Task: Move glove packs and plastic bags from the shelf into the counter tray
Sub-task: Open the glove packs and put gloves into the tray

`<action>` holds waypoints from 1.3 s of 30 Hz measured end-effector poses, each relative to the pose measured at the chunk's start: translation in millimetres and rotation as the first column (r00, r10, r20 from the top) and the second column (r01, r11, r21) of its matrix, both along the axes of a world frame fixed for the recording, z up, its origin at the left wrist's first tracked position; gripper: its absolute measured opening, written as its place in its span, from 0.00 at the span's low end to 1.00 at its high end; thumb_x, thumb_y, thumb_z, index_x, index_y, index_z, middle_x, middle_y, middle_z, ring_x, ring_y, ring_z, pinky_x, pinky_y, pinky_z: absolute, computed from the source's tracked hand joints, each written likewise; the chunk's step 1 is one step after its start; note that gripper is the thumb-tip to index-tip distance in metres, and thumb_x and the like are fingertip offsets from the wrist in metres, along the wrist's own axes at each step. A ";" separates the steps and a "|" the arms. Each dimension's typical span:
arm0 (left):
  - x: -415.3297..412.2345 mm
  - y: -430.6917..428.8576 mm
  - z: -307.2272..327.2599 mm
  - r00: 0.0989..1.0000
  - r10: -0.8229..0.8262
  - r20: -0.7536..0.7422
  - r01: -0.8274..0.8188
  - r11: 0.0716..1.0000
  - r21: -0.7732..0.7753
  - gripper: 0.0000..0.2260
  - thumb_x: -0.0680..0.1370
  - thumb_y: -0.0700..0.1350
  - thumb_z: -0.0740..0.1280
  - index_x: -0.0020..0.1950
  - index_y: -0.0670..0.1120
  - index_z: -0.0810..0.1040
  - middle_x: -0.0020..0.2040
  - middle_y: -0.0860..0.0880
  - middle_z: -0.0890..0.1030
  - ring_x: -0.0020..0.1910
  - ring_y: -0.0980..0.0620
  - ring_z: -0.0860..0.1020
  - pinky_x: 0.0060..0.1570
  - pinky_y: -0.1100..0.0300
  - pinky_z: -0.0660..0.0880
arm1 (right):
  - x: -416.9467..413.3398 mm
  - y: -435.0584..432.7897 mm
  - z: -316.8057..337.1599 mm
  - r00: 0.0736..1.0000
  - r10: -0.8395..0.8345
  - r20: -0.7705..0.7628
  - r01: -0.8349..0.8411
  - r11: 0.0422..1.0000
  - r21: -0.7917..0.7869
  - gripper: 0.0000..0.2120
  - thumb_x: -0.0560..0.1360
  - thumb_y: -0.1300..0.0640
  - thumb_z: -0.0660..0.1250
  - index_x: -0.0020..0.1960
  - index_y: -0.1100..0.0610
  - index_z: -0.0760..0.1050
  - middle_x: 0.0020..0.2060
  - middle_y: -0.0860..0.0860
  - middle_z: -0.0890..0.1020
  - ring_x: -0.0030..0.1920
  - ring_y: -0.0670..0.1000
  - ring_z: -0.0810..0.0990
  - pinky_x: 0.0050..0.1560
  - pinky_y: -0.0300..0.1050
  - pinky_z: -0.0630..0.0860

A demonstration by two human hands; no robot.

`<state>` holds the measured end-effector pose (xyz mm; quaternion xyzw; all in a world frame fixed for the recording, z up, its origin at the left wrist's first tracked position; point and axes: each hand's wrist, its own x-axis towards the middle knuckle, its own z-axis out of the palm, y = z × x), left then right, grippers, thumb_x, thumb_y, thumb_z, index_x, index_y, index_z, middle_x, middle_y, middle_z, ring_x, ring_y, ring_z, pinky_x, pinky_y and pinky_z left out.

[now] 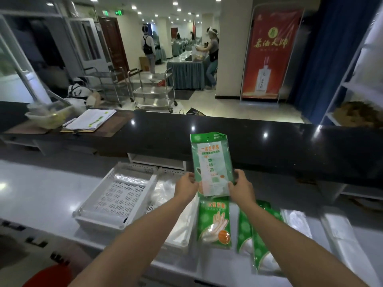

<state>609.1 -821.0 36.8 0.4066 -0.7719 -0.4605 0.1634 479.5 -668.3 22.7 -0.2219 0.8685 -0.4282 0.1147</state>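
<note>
- Dim hall behind, with a glossy black counter ledge (145, 129) across the view. The white surface (41, 183) below it carries the goods.
- Green-and-white printed plastic glove pack (211, 160) is held upright in the air, just right of the tray and not in it.
- Left hand (186, 186): grip closed, pinching the pack's lower left edge. Right hand (241, 187): grip closed, pinching the lower right edge. Neither holds anything else.
- White perforated plastic tray (122, 197) sits left of the hands. Its near-left compartment is mostly bare, and clear plastic bags (163, 189) fill the compartment beside it.
- Second green glove pack (214, 222) lies flat under the held one, and two overlapping green packs (261, 235) lie under the right forearm.
- Loose clear bag stacks (296, 222) lie further right.
- Step, as judged: carrying the pack to the tray.
- To do it well:
  - Swing left and tip the pack flat.
  - Line its long side up with the compartment walls and lower it onto the bare perforated floor.
  - Let go with both sides together so the slick film doesn't skew.
  - Keep the forearms lifted so they don't drag the packs lying beneath.
</note>
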 end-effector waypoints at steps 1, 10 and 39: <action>-4.3 -9.3 3.4 1.000 -0.003 -0.006 0.003 1.000 -0.014 0.12 0.77 0.39 0.68 0.60 0.46 0.77 0.48 0.50 0.82 0.43 0.54 0.78 0.37 0.62 0.74 | -4.4 -10.1 4.8 1.000 -0.001 0.004 0.001 1.000 -0.002 0.23 0.78 0.58 0.65 0.70 0.47 0.64 0.49 0.50 0.81 0.41 0.48 0.80 0.36 0.45 0.77; -40.3 -107.2 26.1 0.985 -0.109 -0.132 0.099 0.992 -0.080 0.12 0.81 0.51 0.60 0.64 0.58 0.74 0.50 0.50 0.83 0.41 0.56 0.79 0.36 0.61 0.74 | -47.8 -127.3 29.2 0.998 -0.042 -0.039 0.041 0.999 -0.022 0.07 0.77 0.59 0.65 0.53 0.50 0.74 0.49 0.51 0.79 0.45 0.51 0.80 0.42 0.51 0.82; -102.1 -216.5 -61.9 0.774 -0.333 0.538 0.632 0.442 -0.636 0.30 0.82 0.60 0.46 0.81 0.47 0.54 0.82 0.47 0.52 0.81 0.46 0.43 0.77 0.39 0.42 | -63.6 -225.3 -35.9 0.796 0.326 -0.509 0.035 0.816 0.577 0.32 0.81 0.39 0.36 0.81 0.52 0.47 0.80 0.50 0.45 0.79 0.50 0.36 0.78 0.58 0.40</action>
